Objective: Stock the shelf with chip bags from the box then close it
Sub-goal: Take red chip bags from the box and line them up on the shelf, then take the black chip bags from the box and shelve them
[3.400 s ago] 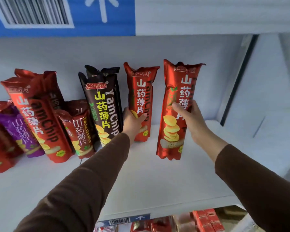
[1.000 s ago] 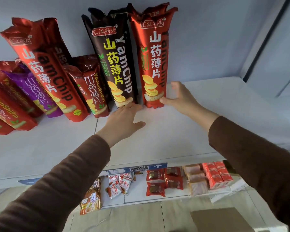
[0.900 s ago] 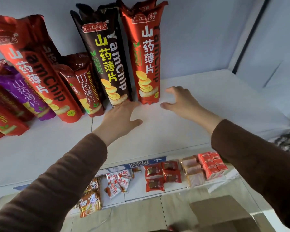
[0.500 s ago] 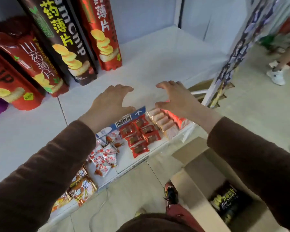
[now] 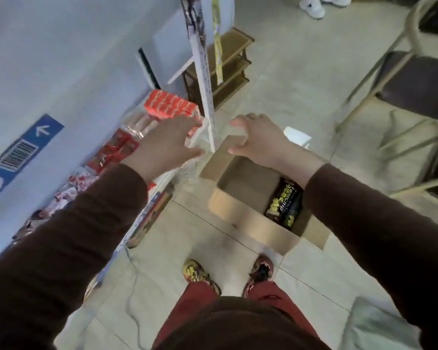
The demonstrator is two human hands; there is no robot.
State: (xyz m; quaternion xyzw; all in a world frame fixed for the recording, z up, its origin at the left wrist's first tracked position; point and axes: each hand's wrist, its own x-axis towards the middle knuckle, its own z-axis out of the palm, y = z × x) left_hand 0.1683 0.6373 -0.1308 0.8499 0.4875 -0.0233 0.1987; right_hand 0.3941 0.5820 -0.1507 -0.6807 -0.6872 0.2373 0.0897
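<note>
Black-yellow chip bag (image 5: 286, 207); tan box (image 5: 240, 184); brown sleeves (image 5: 86, 223); blue shelf label (image 5: 23, 147).

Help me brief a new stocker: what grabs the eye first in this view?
Both hands, left and right, spread open and empty above the floor. Below the right hand sits the open cardboard box, a black chip bag inside. At left, red snack packs fill a low shelf.

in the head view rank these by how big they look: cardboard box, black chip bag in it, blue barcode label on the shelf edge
1. cardboard box, clearly the largest.
2. blue barcode label and black chip bag look alike in size; the label is nearer the camera and the bag is partly hidden, so no firm order.
</note>
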